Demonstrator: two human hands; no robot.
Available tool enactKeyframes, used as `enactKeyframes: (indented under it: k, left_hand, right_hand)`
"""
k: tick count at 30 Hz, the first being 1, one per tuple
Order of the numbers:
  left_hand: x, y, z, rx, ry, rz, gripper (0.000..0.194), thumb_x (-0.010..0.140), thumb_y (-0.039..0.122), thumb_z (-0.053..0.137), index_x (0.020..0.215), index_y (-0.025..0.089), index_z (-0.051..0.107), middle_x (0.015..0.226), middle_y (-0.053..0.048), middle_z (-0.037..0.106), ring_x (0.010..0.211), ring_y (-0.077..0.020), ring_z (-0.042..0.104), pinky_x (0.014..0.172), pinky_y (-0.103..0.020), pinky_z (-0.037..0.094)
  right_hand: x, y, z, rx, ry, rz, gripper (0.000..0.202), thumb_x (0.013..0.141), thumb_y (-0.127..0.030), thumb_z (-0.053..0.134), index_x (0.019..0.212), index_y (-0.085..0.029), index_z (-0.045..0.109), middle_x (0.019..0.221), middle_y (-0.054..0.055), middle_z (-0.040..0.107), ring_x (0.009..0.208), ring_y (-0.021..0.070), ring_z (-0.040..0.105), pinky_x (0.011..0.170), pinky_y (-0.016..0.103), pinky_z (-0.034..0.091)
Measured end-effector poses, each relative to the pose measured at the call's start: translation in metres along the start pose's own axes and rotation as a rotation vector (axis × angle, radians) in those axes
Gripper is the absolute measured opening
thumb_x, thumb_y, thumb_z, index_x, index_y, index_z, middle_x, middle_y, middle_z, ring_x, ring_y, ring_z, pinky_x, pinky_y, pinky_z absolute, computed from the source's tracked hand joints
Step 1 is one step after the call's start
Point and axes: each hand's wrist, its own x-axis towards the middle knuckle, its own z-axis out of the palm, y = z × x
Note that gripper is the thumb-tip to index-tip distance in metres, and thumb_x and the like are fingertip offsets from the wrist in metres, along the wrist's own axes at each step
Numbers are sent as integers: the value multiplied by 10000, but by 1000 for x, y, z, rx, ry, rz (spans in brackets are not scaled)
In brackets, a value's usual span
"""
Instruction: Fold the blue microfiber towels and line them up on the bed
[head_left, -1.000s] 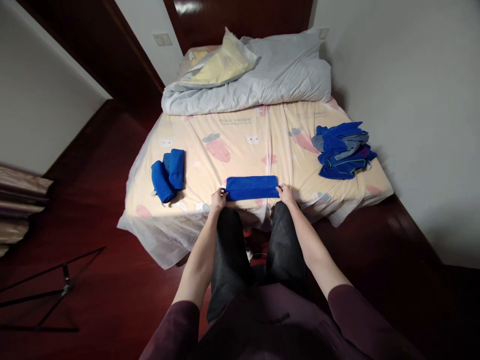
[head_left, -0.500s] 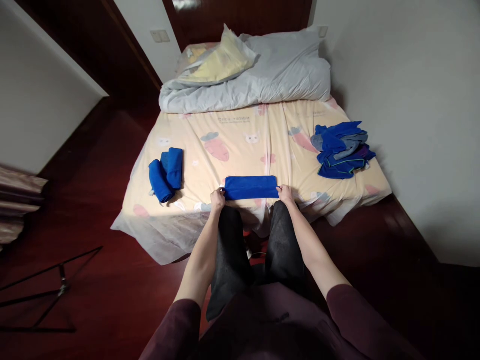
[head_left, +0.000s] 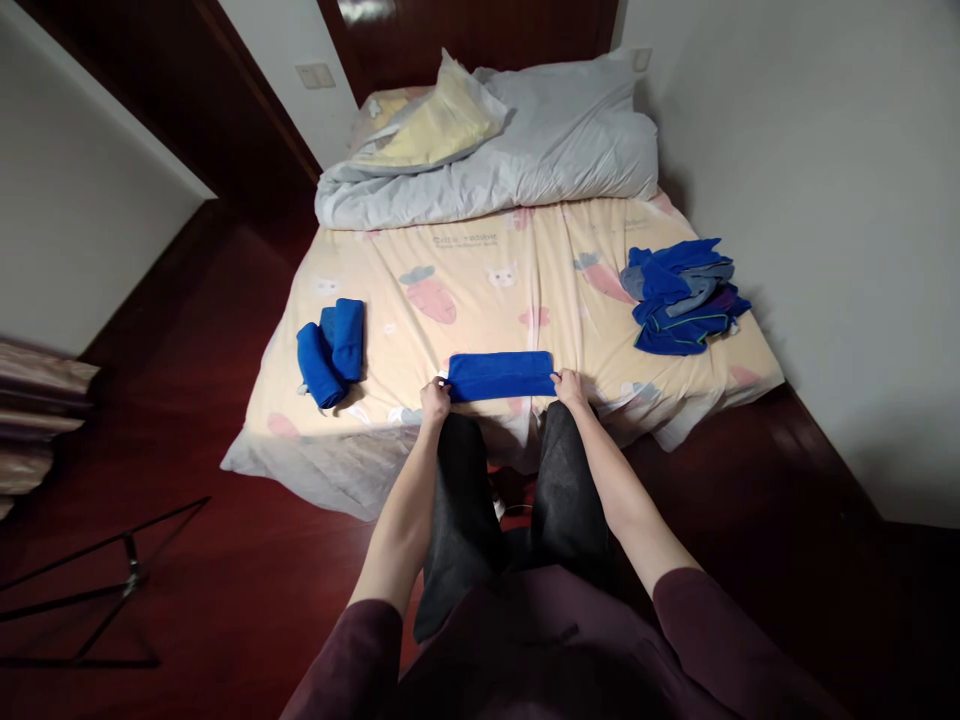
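A blue towel [head_left: 501, 375], folded into a long rectangle, lies flat near the front edge of the bed. My left hand [head_left: 435, 398] pinches its near left corner, and my right hand [head_left: 570, 388] grips the near right corner. Several rolled blue towels [head_left: 331, 352] rest together on the left part of the bed. To the right sits a loose heap of blue and grey cloths [head_left: 684, 297], one with a light green edge and a purple bit showing.
The bed [head_left: 480, 290] has a cream sheet printed with carrots. A grey quilt [head_left: 570, 150] and a yellow pillow [head_left: 442, 125] lie at its head. Black stand legs [head_left: 129, 575] are on the dark red floor at left; a curtain [head_left: 37, 410] hangs beyond them.
Both hands keep hold of the towel's near corners with hardly any movement. The view has shifted very slightly.
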Motion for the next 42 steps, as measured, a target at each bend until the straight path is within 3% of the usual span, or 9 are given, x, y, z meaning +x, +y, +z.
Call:
enactKeyframes:
  k: [7,10,16,21,25,28,32,36,42]
  left_hand:
    - [-6,-1,-9,28,-12,101,271,900,176,612,1163,154,676,1065,-166,741,1020,-272,719,987,-406,540]
    - [-9,0,-14,26,-8,193,291,881,134,587,1149,169,695,1193,-166,702,1162,-278,665,1078,-423,510]
    - [-9,4,-14,12,-78,372,391,818,36,487,1051,186,764,1229,-108,728,1254,-257,629,1163,-418,482]
    - [-7,1,-7,26,-106,370,376,918,139,486,1162,168,772,1274,-132,743,1251,-273,668,1179,-435,475]
    - [-7,-3,-7,43,-131,353,387,944,335,614,1261,149,733,1330,-155,724,1278,-307,662,1169,-445,479]
    - [-6,-6,-8,83,-174,347,578,868,446,741,1352,136,675,1367,-174,701,1284,-332,654,1157,-450,485]
    - [-4,-7,-8,151,-204,373,694,761,275,796,1421,155,619,1392,-155,683,1311,-324,633,1167,-417,476]
    - [-3,-7,-5,169,-181,367,704,716,61,637,1414,155,631,1393,-140,682,1317,-307,630,1156,-396,489]
    - [-2,-7,-3,118,-151,348,678,722,6,533,1375,133,666,1369,-155,692,1298,-292,640,1156,-405,492]
  right_hand:
    - [1,2,2,36,12,-30,202,1035,-333,594,1086,-195,733,1049,115,772,1016,240,711,923,320,525]
    - [0,2,2,56,50,-65,190,1008,-282,624,1165,-199,691,1054,97,756,988,242,703,923,342,535]
    - [-5,-1,-1,23,161,-371,253,932,-65,554,1048,-196,737,1142,121,694,1098,261,640,970,368,534]
    - [-4,-4,-2,-42,89,-509,432,889,26,465,1082,-180,792,1131,136,730,1146,271,613,1056,390,515]
    - [-5,-7,1,-77,61,-470,377,966,-76,479,1157,-165,791,1188,146,734,1206,262,613,1117,385,489]
    - [-9,-9,1,-98,59,-465,308,1020,-306,567,1198,-160,771,1254,147,715,1260,275,592,1143,406,469]
    - [-14,-10,-4,-136,8,-468,486,915,-446,729,1318,-175,704,1377,133,657,1333,292,542,1159,437,440]
    - [-15,-11,-8,-183,-34,-483,603,817,-306,779,1390,-192,628,1420,119,624,1361,297,507,1168,455,400]
    - [-19,-15,-8,-256,-6,-486,657,711,0,642,1334,-199,575,1326,122,653,1295,285,524,1076,423,403]
